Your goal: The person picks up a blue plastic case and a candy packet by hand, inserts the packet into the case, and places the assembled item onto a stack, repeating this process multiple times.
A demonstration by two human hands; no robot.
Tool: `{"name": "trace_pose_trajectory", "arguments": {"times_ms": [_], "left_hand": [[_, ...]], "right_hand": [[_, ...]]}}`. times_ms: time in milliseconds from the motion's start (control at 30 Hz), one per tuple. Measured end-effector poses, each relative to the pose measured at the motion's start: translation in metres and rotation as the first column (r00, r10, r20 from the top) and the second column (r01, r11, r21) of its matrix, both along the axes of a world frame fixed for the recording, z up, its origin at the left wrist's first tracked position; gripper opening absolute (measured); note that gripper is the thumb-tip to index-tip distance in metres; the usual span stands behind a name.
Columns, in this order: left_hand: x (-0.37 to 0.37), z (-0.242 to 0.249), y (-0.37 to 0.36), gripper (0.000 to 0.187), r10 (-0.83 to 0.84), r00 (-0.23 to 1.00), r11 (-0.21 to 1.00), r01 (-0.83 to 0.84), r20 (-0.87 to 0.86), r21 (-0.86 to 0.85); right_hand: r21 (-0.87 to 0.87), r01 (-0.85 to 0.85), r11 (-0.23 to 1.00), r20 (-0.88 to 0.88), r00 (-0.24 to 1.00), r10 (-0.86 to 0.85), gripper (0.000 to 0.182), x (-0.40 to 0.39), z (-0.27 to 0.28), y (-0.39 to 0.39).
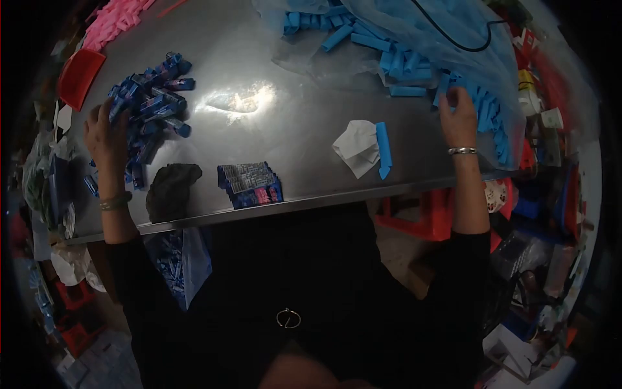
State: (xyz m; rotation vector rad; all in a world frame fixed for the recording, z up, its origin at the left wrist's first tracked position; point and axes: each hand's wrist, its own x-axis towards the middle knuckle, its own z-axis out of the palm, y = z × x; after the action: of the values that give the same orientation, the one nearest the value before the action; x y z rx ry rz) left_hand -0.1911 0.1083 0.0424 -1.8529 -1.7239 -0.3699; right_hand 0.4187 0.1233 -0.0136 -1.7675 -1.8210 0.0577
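Note:
At the left, my left hand (107,136) rests at the edge of a heap of small dark blue printed packets (152,104), its fingers apart and touching the heap. My right hand (459,117) is at the right, by a pile of light blue folded pieces (405,61). Its thumb and fingers are bent around the end of one light blue piece (442,84). Between the hands, near the front edge, lies a row of printed packets (251,186), some silver side up. A white crumpled sheet (357,148) lies against a single light blue piece (384,149).
A dark cloth (172,191) lies on the metal table (291,142) near its front edge. Pink pieces (118,23) and a red scoop-like tray (81,79) are at the far left. Clear plastic (466,32) partly covers the light blue pile. A bag of blue packets (181,266) hangs below.

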Motion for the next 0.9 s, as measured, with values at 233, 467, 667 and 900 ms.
{"name": "trace_pose_trajectory", "arguments": {"times_ms": [233, 467, 667, 900], "left_hand": [[0.141, -0.032, -0.079, 0.028, -0.191, 0.627, 0.731, 0.605, 0.756, -0.317], [0.162, -0.061, -0.1, 0.026, -0.137, 0.577, 0.659, 0.66, 0.805, -0.361], [0.16, -0.069, -0.1, 0.014, -0.025, 0.413, 0.674, 0.68, 0.91, -0.29], [0.165, -0.07, -0.101, 0.011, -0.187, 0.529, 0.738, 0.631, 0.828, -0.237]], "right_hand": [[0.015, 0.27, 0.963, 0.411, 0.876, -0.252, 0.035, 0.005, -0.031, 0.005], [0.112, 0.225, 0.968, 0.289, 0.924, -0.249, 0.033, 0.024, -0.046, 0.008], [0.137, 0.253, 0.958, -0.05, 0.967, -0.249, 0.033, 0.004, -0.004, -0.017], [0.094, -0.092, 0.991, -0.689, 0.713, 0.132, 0.029, -0.095, 0.048, -0.044]]}}
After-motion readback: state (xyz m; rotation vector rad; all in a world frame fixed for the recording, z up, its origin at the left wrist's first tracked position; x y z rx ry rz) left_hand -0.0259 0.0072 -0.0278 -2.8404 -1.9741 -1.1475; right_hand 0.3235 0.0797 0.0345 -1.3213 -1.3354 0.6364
